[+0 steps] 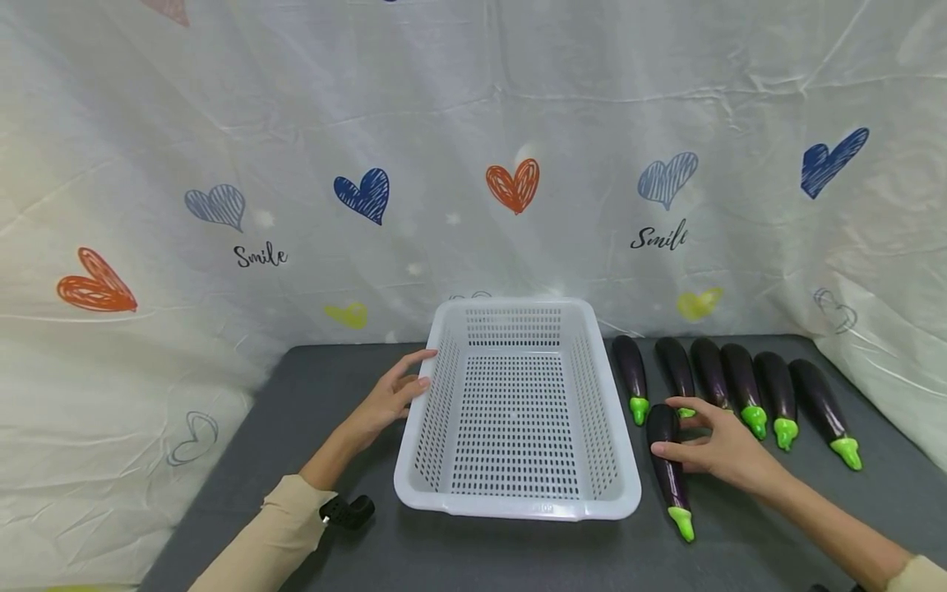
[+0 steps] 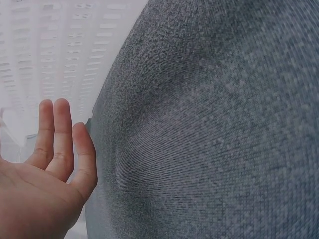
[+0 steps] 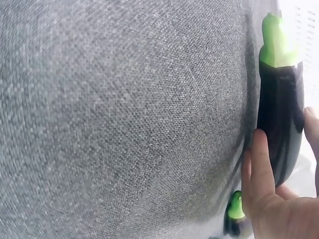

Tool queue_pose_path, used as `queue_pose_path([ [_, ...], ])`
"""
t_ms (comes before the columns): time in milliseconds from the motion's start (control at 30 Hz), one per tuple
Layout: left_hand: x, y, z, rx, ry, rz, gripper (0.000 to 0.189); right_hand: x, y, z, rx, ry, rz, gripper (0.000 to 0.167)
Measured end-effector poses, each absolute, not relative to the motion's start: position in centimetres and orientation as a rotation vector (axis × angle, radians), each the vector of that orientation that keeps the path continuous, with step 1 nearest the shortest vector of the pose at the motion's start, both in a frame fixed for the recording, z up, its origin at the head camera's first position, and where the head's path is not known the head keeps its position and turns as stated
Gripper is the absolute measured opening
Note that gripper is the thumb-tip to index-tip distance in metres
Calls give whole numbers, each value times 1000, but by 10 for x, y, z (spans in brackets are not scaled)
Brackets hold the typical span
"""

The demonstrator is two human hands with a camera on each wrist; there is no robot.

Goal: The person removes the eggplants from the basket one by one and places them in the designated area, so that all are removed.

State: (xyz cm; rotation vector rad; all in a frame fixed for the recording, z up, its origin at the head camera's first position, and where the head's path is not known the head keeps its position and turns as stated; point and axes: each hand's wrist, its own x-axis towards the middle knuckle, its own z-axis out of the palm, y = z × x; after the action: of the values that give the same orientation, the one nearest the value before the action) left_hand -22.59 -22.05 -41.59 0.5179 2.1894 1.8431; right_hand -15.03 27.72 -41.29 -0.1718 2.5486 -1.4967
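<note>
A white plastic basket with slotted walls sits in the middle of the table. My left hand is at its left side, fingertips at the rim; in the left wrist view the fingers of that hand are extended beside the pale slotted wall. To the right of the basket, my right hand holds a dark purple eggplant with a bright green stem between thumb and fingers. The right wrist view shows this eggplant with the thumb on one side and the fingers on the other.
Several more eggplants lie in a row behind my right hand, stems toward me. One eggplant lies close to the basket's right rim. A dark grey cloth covers the table. Behind it hangs a white curtain printed with hearts.
</note>
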Motion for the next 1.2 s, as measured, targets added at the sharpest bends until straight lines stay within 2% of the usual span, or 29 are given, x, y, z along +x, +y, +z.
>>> queue_pose_path([
  [533,-226,-220,-415,527,2198,1838,55,-145,279,-414,-179,2548,-1520,83],
  [1200,-226,-219,-415,522,2184,1845,55,-146,281,-415,-152,2552,-1514,84],
])
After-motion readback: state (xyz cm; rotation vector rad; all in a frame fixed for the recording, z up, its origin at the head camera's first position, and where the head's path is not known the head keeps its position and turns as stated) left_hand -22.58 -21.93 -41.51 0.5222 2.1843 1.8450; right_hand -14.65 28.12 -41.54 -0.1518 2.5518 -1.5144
